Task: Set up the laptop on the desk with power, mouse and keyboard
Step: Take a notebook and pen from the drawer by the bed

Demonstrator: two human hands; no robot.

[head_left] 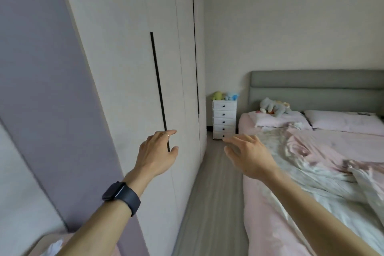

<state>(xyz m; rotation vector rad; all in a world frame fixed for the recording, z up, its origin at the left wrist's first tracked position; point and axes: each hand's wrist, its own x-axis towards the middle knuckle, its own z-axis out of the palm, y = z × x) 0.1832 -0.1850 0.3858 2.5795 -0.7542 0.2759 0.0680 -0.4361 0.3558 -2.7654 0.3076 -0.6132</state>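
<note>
Left hand [158, 151] at wardrobe handle [159, 81], right hand [249, 156] beside bed [268, 226] edge.

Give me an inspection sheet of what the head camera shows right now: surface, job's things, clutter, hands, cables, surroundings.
Surface: no desk in view; grey floor between wardrobe and bed.
Job's things: nothing seen.
Clutter: rumpled blanket on the bed; plush toy on a pillow; small toys on a white drawer unit.
Hands: left hand open at the lower end of the wardrobe's black handle strip, contact unclear, watch on the wrist; right hand open, holding nothing.
Cables: nothing seen.
Surroundings: bedroom; grey headboard against the wall.
</note>
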